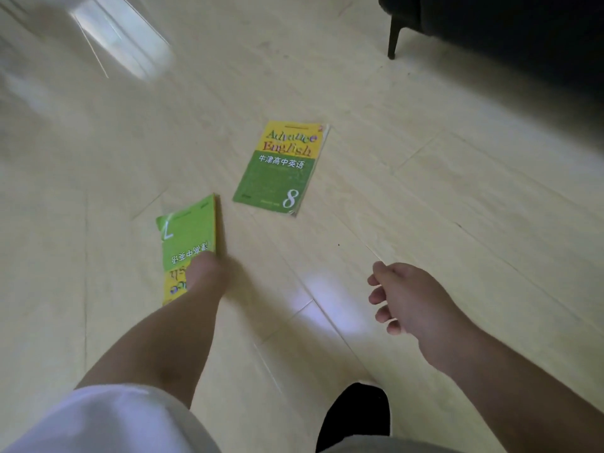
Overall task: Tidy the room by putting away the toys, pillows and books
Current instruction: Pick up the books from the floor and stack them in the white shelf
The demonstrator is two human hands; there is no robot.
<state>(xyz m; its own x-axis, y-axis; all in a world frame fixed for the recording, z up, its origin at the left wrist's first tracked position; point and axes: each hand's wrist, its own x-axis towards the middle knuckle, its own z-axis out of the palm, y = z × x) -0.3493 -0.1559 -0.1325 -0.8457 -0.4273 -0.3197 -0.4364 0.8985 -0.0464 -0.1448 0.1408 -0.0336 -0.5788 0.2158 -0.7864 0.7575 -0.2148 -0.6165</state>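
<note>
The left hand is clamping its grip on the near end of the book marked 7, I think; blur is hiding the fingers. The book marked 8 is lying flat on the floor just beyond. The right hand is hanging loose, grip apart.

The floor is pale wood-look planking, with seams running on the diagonal. Near the middle a green and yellow book marked 8 lies flat on it, cover up, its top edge toward 12 o'clock. Just beside it, at 8 o'clock, is a book marked 7, turned the other way round; whether it rests on the planks cannot be told. At 1 o'clock a dark furniture leg stands on the floor.
</note>
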